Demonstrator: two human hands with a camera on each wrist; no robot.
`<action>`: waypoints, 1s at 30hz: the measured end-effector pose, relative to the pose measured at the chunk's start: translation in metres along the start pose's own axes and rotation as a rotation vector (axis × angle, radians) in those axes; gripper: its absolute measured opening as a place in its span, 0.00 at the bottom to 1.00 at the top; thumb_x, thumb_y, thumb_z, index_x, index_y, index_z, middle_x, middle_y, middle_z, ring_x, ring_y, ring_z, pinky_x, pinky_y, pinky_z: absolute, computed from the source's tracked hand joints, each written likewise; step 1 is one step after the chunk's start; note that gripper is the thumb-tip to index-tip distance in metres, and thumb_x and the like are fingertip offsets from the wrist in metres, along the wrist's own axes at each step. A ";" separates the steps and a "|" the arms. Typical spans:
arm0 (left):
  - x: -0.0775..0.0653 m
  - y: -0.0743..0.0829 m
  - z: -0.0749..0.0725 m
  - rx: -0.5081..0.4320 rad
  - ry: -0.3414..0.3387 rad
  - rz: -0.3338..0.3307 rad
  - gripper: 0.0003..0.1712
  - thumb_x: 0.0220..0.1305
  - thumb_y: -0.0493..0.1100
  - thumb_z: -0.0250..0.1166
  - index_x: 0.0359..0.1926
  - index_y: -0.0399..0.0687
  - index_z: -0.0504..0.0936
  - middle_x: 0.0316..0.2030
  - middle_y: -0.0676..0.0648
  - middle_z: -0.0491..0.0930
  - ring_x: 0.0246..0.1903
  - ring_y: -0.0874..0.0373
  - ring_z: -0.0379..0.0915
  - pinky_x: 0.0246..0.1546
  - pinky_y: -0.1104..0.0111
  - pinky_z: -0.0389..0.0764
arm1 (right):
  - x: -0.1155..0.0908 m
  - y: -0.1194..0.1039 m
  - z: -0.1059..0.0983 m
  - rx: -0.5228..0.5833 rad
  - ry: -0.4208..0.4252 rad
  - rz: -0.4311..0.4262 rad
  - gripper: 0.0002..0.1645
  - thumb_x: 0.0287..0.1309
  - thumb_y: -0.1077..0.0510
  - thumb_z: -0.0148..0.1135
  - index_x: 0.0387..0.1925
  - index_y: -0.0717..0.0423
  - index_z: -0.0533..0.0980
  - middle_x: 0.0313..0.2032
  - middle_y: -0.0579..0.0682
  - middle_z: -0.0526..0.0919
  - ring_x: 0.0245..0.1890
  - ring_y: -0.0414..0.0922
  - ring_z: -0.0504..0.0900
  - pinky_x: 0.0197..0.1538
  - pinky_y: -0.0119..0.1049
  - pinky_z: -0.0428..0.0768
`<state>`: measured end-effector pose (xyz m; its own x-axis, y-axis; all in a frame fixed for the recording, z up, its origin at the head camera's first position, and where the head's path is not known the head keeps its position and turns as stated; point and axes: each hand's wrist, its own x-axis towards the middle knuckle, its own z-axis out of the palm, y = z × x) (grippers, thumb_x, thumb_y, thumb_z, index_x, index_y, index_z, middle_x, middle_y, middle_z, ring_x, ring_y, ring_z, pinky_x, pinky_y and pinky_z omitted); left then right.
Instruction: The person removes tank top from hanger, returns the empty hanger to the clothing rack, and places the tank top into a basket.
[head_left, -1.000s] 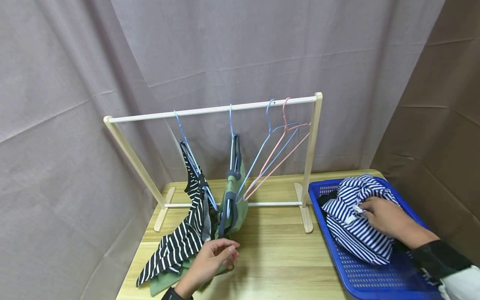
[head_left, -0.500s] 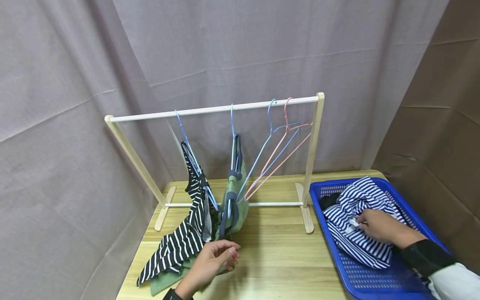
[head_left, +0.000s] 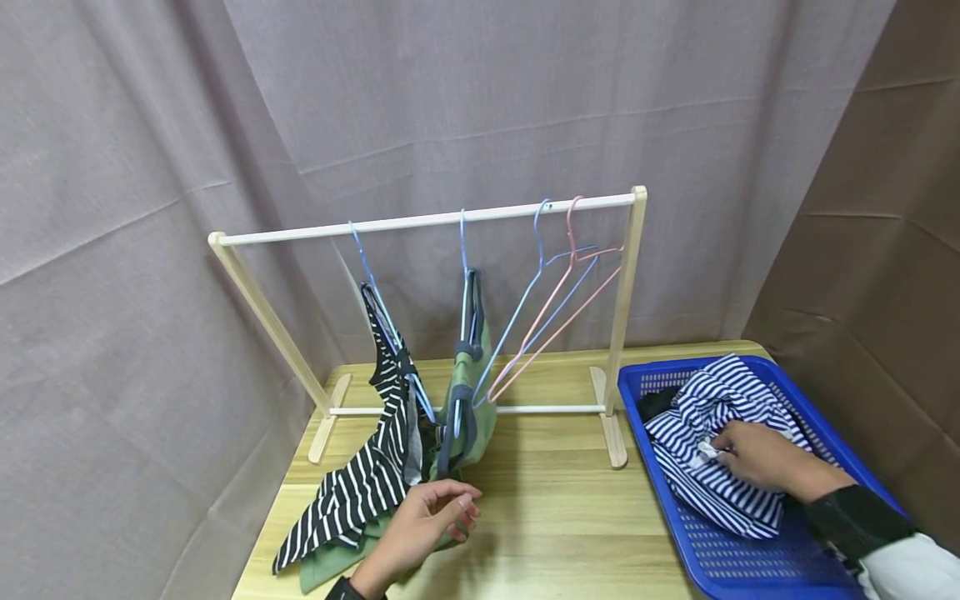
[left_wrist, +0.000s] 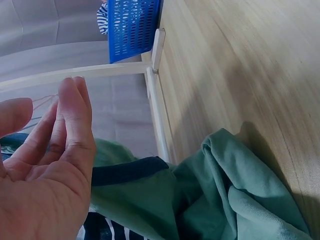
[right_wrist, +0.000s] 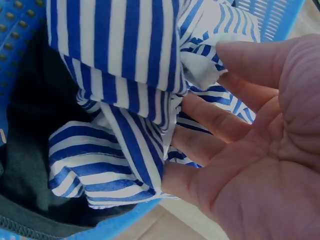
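Observation:
A blue-and-white striped garment (head_left: 731, 400) lies bunched in the blue basket (head_left: 678, 533). My right hand (head_left: 765, 454) reaches into the basket and pinches a white piece of this garment between thumb and index finger, the other fingers tucked against the stripes. My left hand (head_left: 416, 525) is held with loosely bent fingers and nothing in it. Near it hang a black-and-white striped garment (head_left: 382, 450) and a green garment with dark trim (head_left: 480, 417), each on a blue hanger. In the left wrist view, green cloth (left_wrist: 240, 190) trails down onto the wooden tabletop.
A rack with a white rail (head_left: 420, 221) and wooden posts stands on the table. To the right on its rail hang a bare blue hanger (head_left: 517, 312) and a bare pink hanger (head_left: 547, 302). Black cloth (right_wrist: 35, 115) lies under the striped garment. Grey curtains (head_left: 510, 100) surround the table.
My right hand has shifted slightly down and left with the pinched bit of the striped garment, and the cloth has been spread a little. My left hand stays where it was.

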<state>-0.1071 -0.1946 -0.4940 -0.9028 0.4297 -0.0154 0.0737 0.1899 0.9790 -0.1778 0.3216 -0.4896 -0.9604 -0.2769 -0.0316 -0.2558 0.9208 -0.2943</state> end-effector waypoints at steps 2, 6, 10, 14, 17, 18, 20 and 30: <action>0.000 0.001 0.000 -0.002 0.001 -0.002 0.18 0.81 0.42 0.59 0.58 0.29 0.82 0.46 0.18 0.82 0.36 0.63 0.86 0.36 0.70 0.90 | -0.001 -0.001 -0.003 0.007 -0.011 0.002 0.14 0.63 0.62 0.69 0.46 0.70 0.86 0.45 0.66 0.87 0.47 0.62 0.86 0.53 0.63 0.85; 0.000 0.002 0.000 -0.006 0.006 0.001 0.18 0.81 0.42 0.59 0.58 0.30 0.82 0.46 0.19 0.82 0.37 0.62 0.87 0.37 0.70 0.91 | -0.002 -0.009 -0.015 0.010 -0.065 0.031 0.20 0.66 0.56 0.70 0.51 0.69 0.86 0.50 0.69 0.88 0.47 0.56 0.86 0.52 0.62 0.85; -0.001 0.005 -0.001 -0.004 0.013 0.012 0.18 0.81 0.42 0.59 0.58 0.30 0.83 0.46 0.19 0.82 0.37 0.62 0.87 0.37 0.67 0.92 | -0.005 -0.022 -0.029 -0.027 -0.071 0.041 0.23 0.68 0.50 0.69 0.54 0.65 0.85 0.52 0.67 0.89 0.50 0.60 0.88 0.54 0.66 0.84; -0.001 0.009 -0.001 0.010 0.018 0.017 0.18 0.81 0.42 0.59 0.58 0.31 0.83 0.46 0.22 0.84 0.37 0.63 0.87 0.38 0.63 0.93 | -0.007 -0.046 -0.038 -0.064 0.032 0.024 0.24 0.68 0.48 0.69 0.53 0.63 0.86 0.51 0.65 0.90 0.53 0.67 0.87 0.53 0.69 0.84; -0.001 0.011 -0.001 0.017 0.024 0.021 0.18 0.81 0.42 0.59 0.58 0.31 0.83 0.46 0.21 0.83 0.36 0.64 0.86 0.38 0.63 0.93 | -0.009 -0.071 -0.040 -0.065 0.147 -0.030 0.22 0.68 0.48 0.70 0.51 0.61 0.87 0.49 0.62 0.91 0.51 0.64 0.88 0.53 0.67 0.86; -0.001 0.011 -0.001 0.020 0.028 0.024 0.18 0.81 0.42 0.59 0.58 0.31 0.83 0.46 0.21 0.84 0.36 0.64 0.86 0.38 0.63 0.93 | -0.010 -0.079 -0.040 -0.066 0.184 -0.055 0.21 0.67 0.48 0.71 0.50 0.60 0.88 0.49 0.62 0.91 0.51 0.63 0.89 0.53 0.66 0.86; -0.001 0.012 -0.001 0.018 0.033 0.035 0.18 0.81 0.42 0.59 0.58 0.31 0.83 0.46 0.20 0.83 0.36 0.64 0.86 0.37 0.63 0.93 | -0.011 -0.095 -0.039 -0.051 0.255 -0.111 0.18 0.67 0.48 0.72 0.48 0.58 0.89 0.47 0.59 0.91 0.49 0.60 0.89 0.53 0.64 0.87; -0.003 0.017 0.002 -0.025 0.078 0.132 0.16 0.80 0.39 0.60 0.55 0.28 0.83 0.41 0.20 0.83 0.32 0.67 0.86 0.35 0.58 0.93 | -0.017 -0.158 -0.019 0.019 0.488 -0.329 0.07 0.61 0.54 0.77 0.41 0.45 0.88 0.41 0.40 0.88 0.43 0.44 0.86 0.44 0.46 0.88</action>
<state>-0.1028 -0.1911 -0.4773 -0.9162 0.3795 0.1284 0.1840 0.1138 0.9763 -0.1228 0.1860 -0.4248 -0.7718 -0.3851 0.5059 -0.5515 0.8015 -0.2312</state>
